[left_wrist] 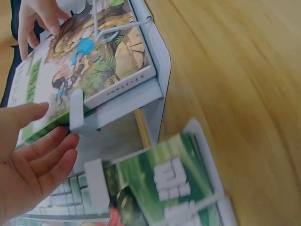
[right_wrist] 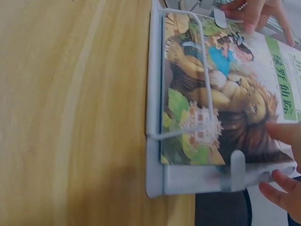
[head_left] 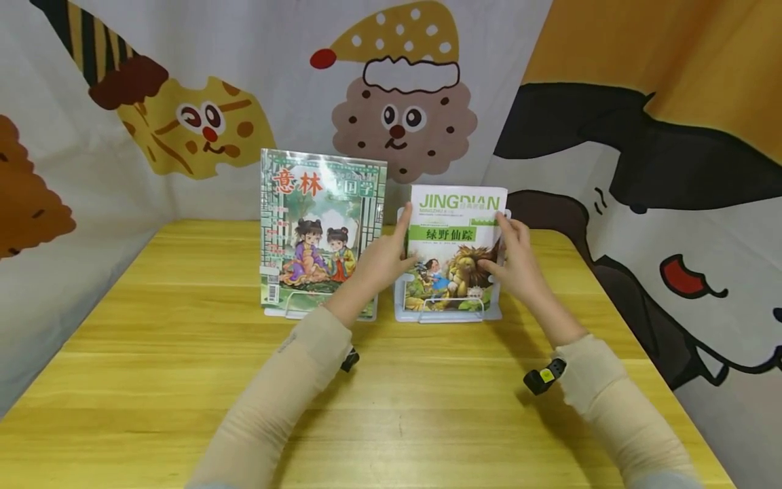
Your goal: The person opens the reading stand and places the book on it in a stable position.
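A white-and-green book [head_left: 452, 248] with a lion and a girl on its cover leans upright in a white book stand [head_left: 399, 302], behind a wire front holder [right_wrist: 207, 75]. My left hand [head_left: 381, 261] holds the book's left edge, thumb over the cover and index finger pointing up along the side. At the right edge, my right hand [head_left: 522, 265] holds the book with its thumb on the lion and fingers at the side. Both hands' thumbs also show in the wrist views. Parts of the fingers behind the book are hidden.
A larger green magazine [head_left: 318, 224] stands in a second stand [head_left: 276, 312] just left of the book, partly behind my left forearm. Both stands are on a wooden table [head_left: 397, 407]. A cartoon-printed curtain [head_left: 293, 88] hangs behind the table.
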Demonstrator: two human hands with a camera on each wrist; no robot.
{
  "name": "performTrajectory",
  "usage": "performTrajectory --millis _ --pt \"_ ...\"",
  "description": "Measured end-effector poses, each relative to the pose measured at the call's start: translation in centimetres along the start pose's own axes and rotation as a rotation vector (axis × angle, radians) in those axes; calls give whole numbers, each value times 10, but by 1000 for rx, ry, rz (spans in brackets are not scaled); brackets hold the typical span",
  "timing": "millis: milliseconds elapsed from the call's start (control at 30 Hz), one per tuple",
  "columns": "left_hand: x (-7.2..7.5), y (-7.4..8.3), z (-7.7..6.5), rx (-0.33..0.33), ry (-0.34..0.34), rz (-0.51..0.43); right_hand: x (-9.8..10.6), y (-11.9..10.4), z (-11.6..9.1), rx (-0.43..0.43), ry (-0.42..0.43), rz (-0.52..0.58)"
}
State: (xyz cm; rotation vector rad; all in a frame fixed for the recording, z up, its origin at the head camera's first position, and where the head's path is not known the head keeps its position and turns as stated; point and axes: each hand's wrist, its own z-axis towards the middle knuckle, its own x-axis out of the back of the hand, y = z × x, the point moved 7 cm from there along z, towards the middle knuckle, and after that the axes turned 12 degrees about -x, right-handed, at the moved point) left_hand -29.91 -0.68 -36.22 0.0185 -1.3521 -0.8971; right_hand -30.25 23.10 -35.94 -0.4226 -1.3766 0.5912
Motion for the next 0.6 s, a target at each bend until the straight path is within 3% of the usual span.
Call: performTrajectory --millis 133,300,600 --pt "11 2 -12 -37 -32 -39 12 -1 1 40 -9 -1" --pt "41 -4 -34 -59 -70 -18 35 4 2 71 23 -66" --pt "103 -34 -80 -84 -88 114 75 15 -8 87 48 -337"
